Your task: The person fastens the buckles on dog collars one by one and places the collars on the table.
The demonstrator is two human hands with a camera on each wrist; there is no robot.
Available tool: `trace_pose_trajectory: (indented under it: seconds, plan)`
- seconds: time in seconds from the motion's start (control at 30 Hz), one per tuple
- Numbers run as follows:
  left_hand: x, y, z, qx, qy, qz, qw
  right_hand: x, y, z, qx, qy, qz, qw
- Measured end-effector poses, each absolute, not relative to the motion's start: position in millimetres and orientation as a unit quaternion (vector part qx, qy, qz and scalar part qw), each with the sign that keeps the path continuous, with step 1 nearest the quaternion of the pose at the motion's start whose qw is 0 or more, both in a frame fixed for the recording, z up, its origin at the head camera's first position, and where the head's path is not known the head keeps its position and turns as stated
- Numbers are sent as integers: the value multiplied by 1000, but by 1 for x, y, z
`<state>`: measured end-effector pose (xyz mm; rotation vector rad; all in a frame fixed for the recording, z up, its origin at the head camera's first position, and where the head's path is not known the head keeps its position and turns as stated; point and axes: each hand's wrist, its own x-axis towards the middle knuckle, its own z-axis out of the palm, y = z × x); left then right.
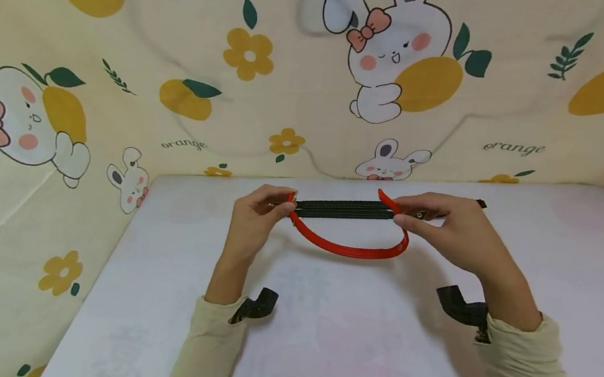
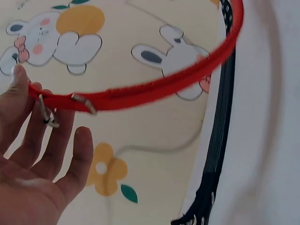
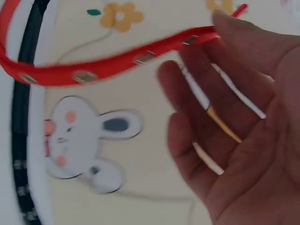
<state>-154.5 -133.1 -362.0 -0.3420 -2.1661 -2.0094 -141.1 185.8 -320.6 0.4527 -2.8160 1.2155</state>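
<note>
A red collar [image 1: 351,251] is held up between both hands and sags in a curve. My left hand [image 1: 253,227] pinches its buckle end between thumb and finger. A metal D-ring [image 2: 47,112] and a metal loop [image 2: 86,104] sit near that grip. At the other end, my right hand [image 1: 453,234] pinches the strap, and the red tip sticks up past the fingers. Shiny metal pieces [image 3: 144,58] line the band in the right wrist view. Beyond the collar, black straps [image 1: 345,209] lie side by side on the table, partly hidden by the hands.
The white table [image 1: 314,356] meets a cream cloth [image 1: 266,114] printed with rabbits and oranges at its back and left. A black strap end [image 1: 481,204] shows beyond the right hand. Dark wrist mounts [image 1: 258,305] sit at both cuffs.
</note>
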Motion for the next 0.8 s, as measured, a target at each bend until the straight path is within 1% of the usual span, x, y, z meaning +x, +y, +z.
trace_pose_trajectory:
  seconds: [0.2, 0.37, 0.5, 0.7, 0.8]
  plan:
    - [-153, -120, -362, -137, -724, -669, 98, -138, 169, -314, 196, -915, 352, 16]
    - [-150, -110, -366, -134, -731, -663, 91, -139, 162, -320, 224, -914, 337, 26]
    - [-147, -104, -368, -133, -746, -648, 79, -141, 158, -325, 224, -916, 331, 24]
    - [-145, -97, -367, -134, -762, -629, 79, -141, 150, -330, 196, -916, 349, 7]
    - [-143, -91, -365, -144, -772, -614, 75, -138, 146, -332, 194, -911, 364, 13]
